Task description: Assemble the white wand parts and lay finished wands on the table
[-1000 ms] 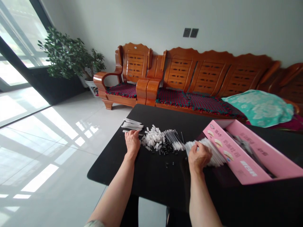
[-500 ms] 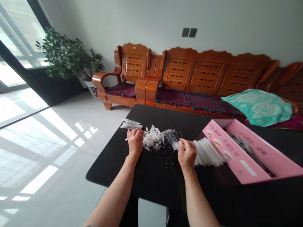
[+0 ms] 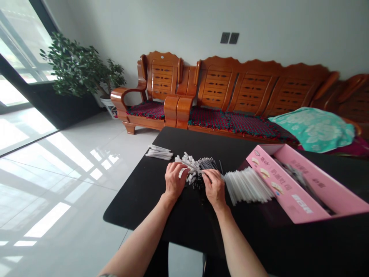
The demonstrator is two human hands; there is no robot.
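My left hand (image 3: 175,180) has its fingers curled at the left side of a pile of small white pieces (image 3: 187,159), with a white piece between thumb and fingers. Close by on the right, my right hand (image 3: 213,186) pinches something thin and pale that points toward the left hand. Small black pieces (image 3: 196,182) lie between the hands. Behind the right hand is a row of thin dark-tipped rods (image 3: 208,163). Long translucent white tubes (image 3: 249,185) are stacked right of it. Several white sticks (image 3: 159,152) lie at the table's left edge.
A long pink box (image 3: 284,188) with dark items inside stands on the black table (image 3: 138,200) at the right. Beyond the table is a wooden sofa (image 3: 248,90) with a turquoise cloth (image 3: 315,129). A potted plant (image 3: 83,71) stands at the left.
My left hand has moved right, from beside the white sticks to the pile. My right hand has moved left, away from the tubes, and the two hands are now closer together.
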